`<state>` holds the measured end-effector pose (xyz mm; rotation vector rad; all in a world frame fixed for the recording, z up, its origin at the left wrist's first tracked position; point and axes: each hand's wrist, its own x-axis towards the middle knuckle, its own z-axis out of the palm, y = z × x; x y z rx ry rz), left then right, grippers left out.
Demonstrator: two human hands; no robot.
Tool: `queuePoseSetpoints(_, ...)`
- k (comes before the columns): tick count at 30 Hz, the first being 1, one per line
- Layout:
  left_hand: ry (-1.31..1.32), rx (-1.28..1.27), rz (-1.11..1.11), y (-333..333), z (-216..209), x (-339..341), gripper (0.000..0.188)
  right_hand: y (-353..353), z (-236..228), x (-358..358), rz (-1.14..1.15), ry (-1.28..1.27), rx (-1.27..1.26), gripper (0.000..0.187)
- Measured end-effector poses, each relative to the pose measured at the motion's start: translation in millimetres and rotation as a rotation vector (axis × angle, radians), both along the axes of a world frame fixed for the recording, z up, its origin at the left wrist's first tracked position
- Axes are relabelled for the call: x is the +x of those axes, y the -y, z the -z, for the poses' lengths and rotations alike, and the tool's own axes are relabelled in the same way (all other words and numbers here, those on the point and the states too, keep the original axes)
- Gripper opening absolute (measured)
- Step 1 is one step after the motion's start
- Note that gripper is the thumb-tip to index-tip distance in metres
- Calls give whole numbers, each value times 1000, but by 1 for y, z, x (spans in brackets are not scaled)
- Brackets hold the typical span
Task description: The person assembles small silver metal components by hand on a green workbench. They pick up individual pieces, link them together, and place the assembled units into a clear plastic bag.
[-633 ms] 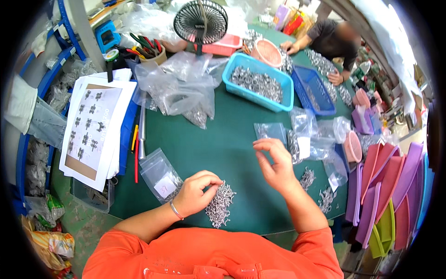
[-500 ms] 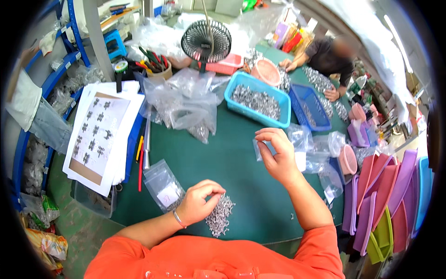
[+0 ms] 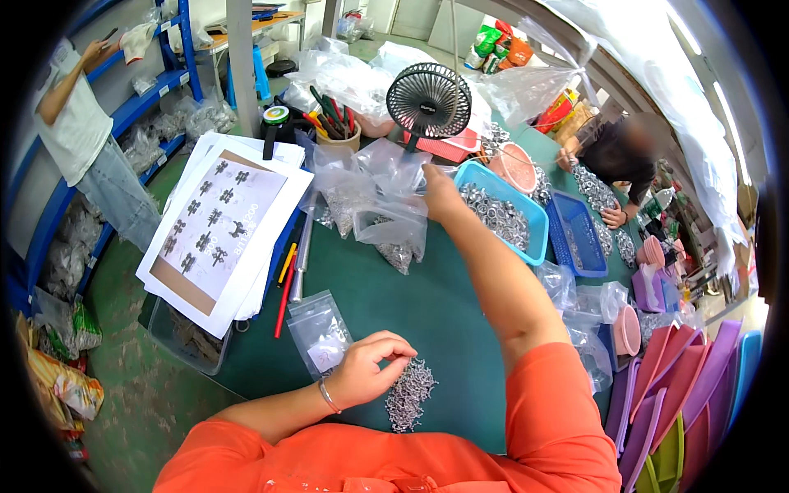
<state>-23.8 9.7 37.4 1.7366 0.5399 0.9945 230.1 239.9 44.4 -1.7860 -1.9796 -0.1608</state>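
Containers: the turquoise tub (image 3: 539,234) holds a heap of loose silver metal parts, many of them ring-like; beside it, to the right, the dark blue basket (image 3: 586,272) holds a thin scatter of metal parts; a pink basket (image 3: 515,170) sits beyond the tub, its contents not clear. Clear bags (image 3: 400,240) lie left of the tub — small metal parts gathered in their lower ends; a smaller zip bag (image 3: 317,332), bearing a white label, lies flat near the front of the table (image 3: 370,287), with metal pieces showing at its lower part. The pot (image 3: 339,149) at the back left holds tools with red, yellow and dark handles; the clear bin (image 3: 212,361) at the table's left edge holds dark items too indistinct to name.

Grip: the pile (image 3: 411,397) of small silver parts lies loose on the table, immediately right of the left grip (image 3: 371,370); that grip has thumb and forefinger tips pressed together at the pile's far edge — whether a part is between them cannot be told; the zip bag lies just left of the same grip. The right grip (image 3: 441,195), arm extended, is between the clear bags and the tub, well apart from the pile; its fingertips are obscured, so whether they are spread or pinching cannot be told.
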Motion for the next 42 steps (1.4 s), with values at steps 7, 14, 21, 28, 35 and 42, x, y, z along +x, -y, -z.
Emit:
queuePoseSetpoints(7, -49, -72, -38, -12, 12, -12, 12, -6, 34, -43, 333, 12, -219, 35)
queuePoseSetpoints(14, -31, -117, -20, -12, 14, -8, 11, 44, 0, -12, 133, 74, -107, 12)
queuePoseSetpoints(21, -41, -99, -26, -12, 15, -6, 11, 51, -3, 16, 125, -317, 181, 14)
queuePoseSetpoints(28, -76, -117, -4, -26, 7, 20, 27, 25, 15, 12, 82, -931, 203, 11)
queuePoseSetpoints(35, 155, -450, 6, -59, 0, 49, 78, 112, -59, -36, -209, -886, 446, 8)
queuePoseSetpoints(42, 378, -530, -123, -43, 1, 44, 52, 268, -19, -34, -353, -293, 249, 24)
